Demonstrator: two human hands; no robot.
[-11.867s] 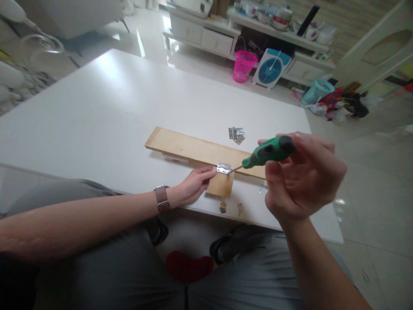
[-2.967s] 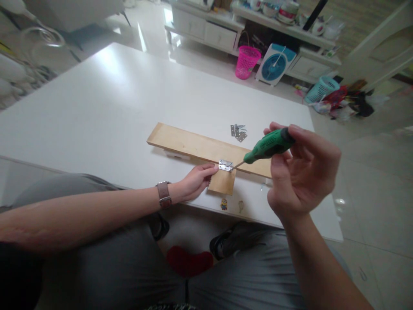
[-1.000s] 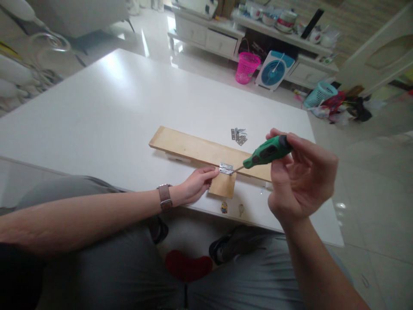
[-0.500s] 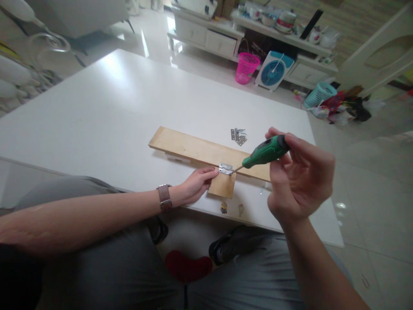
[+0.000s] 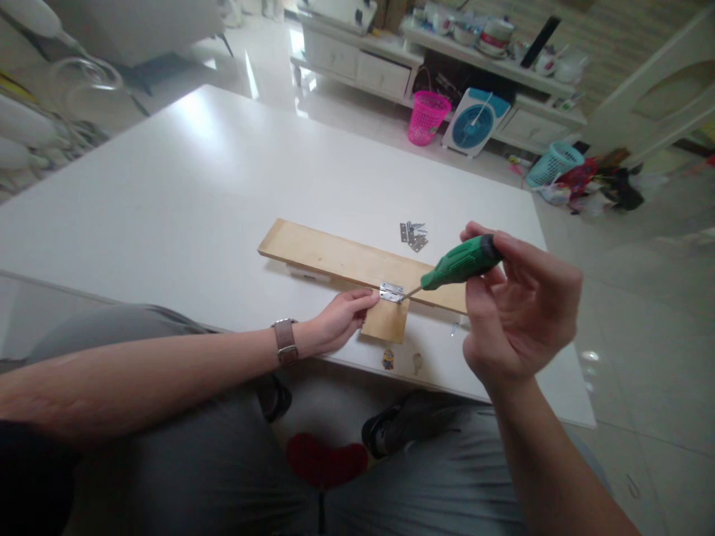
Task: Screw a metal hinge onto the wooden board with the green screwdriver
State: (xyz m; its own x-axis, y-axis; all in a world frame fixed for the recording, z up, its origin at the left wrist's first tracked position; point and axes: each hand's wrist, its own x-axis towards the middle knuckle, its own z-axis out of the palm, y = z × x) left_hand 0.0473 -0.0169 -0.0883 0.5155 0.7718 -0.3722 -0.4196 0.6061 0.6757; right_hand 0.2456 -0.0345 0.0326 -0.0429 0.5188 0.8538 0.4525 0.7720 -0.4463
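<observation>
A green-handled screwdriver [image 5: 462, 262] is held at its handle by the closed fingers of my right hand [image 5: 517, 309]. Its tip meets the lower right of a silver hinge [image 5: 392, 292]. That hinge spans the edge of a long wooden board [image 5: 340, 251] and a small square wooden piece [image 5: 385, 322]. My left hand [image 5: 343, 320] pinches the small piece at its left edge, with the thumb beside the hinge; the other fingertips are partly hidden beneath. The board's right end is hidden behind my right hand.
Loose hinges and screws [image 5: 413, 235] lie on the white table [image 5: 223, 179] beyond the board. Near its front edge are a small yellow cartoon figure [image 5: 388, 360] and a key [image 5: 417, 363]. A screw [image 5: 454, 329] lies beside my right hand.
The green handle has turned slightly in my right hand's fingers. The screwdriver tip stays on the hinge, and my left hand keeps its place.
</observation>
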